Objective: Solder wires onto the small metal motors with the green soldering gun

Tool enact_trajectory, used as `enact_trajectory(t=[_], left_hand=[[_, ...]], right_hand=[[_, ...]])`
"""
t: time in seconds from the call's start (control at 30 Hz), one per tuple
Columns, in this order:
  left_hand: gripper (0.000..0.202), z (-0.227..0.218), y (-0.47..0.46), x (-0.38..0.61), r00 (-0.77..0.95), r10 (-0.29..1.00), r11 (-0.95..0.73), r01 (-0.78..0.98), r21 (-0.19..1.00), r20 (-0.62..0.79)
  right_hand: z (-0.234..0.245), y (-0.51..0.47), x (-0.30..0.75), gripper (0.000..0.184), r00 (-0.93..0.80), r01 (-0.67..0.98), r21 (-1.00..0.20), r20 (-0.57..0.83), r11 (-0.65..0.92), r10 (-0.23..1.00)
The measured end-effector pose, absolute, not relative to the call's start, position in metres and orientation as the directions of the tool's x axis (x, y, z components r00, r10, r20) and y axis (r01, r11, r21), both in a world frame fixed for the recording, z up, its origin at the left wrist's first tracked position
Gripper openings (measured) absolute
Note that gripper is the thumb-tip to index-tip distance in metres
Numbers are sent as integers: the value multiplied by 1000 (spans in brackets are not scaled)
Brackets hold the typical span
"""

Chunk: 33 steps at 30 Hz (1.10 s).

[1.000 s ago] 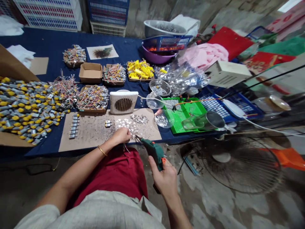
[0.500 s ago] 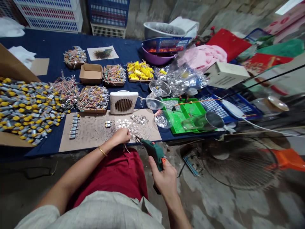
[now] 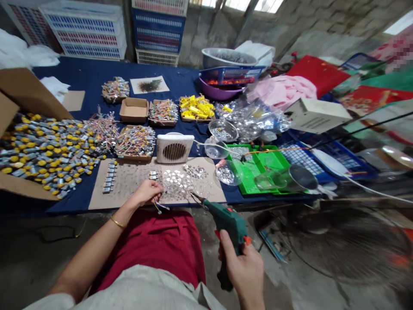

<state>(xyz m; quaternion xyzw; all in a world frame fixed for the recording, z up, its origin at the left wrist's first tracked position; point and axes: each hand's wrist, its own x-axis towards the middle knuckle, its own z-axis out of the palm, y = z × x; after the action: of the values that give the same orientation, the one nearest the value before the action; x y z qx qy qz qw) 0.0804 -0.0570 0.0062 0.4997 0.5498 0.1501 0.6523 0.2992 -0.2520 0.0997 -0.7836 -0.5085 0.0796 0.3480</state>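
Note:
My left hand [image 3: 146,192] is closed on a small wired motor [image 3: 158,206] at the near edge of the brown cardboard sheet [image 3: 129,183]; its coloured wires hang below my fingers. My right hand [image 3: 245,269] grips the handle of a green soldering gun [image 3: 227,221], whose tip points up-left toward a scatter of small shiny metal pieces [image 3: 180,181] on the cardboard. A pair of small motors [image 3: 153,175] lies just beyond my left hand.
A row of motors [image 3: 109,181] lies left on the cardboard. A white vent fan [image 3: 174,148], boxes of wired motors [image 3: 135,142], a heap of yellow-capped motors [image 3: 45,150], a green tray [image 3: 258,165] and a metal cup [image 3: 297,177] crowd the blue table. A floor fan [image 3: 348,241] stands at right.
The camera tilted up. My left hand drew back left along the cardboard with the wired motor. My right hand lowered the soldering gun away from it.

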Motion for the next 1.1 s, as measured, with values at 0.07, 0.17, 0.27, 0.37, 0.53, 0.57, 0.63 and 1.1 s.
enact_trajectory(t=[0.07, 0.17, 0.27, 0.37, 0.53, 0.57, 0.63, 1.1], left_hand=[[17, 4, -56, 61, 195, 810, 499, 265, 825, -553], [16, -1, -57, 46, 75, 878, 448, 220, 867, -473], [27, -6, -72, 33, 12, 955, 278, 318, 906, -297], [38, -7, -96, 15, 30, 1000, -11, 557, 831, -6], [20, 3, -111, -5, 311, 939, -341, 768, 542, 150], [19, 6, -108, -5, 392, 912, -396, 760, 515, 124], [19, 9, -101, -2, 527, 847, -488, 724, 488, 66], [19, 16, -56, 12, 456, 872, -153, 601, 785, -179]], right_hand=[[100, -237, 295, 44, 475, 712, -665, 219, -226, 852], [96, -202, 275, 46, 428, 671, -729, 236, -132, 873], [89, -173, 250, 50, 382, 626, -776, 220, -76, 898], [80, -164, 238, 51, 391, 564, -820, 166, -93, 906], [73, -174, 242, 53, 438, 528, -837, 122, -146, 890], [73, -177, 243, 53, 445, 532, -833, 123, -151, 887], [74, -182, 244, 53, 459, 531, -832, 121, -162, 880], [96, -178, 276, 51, 295, 585, -801, 62, -129, 954]])
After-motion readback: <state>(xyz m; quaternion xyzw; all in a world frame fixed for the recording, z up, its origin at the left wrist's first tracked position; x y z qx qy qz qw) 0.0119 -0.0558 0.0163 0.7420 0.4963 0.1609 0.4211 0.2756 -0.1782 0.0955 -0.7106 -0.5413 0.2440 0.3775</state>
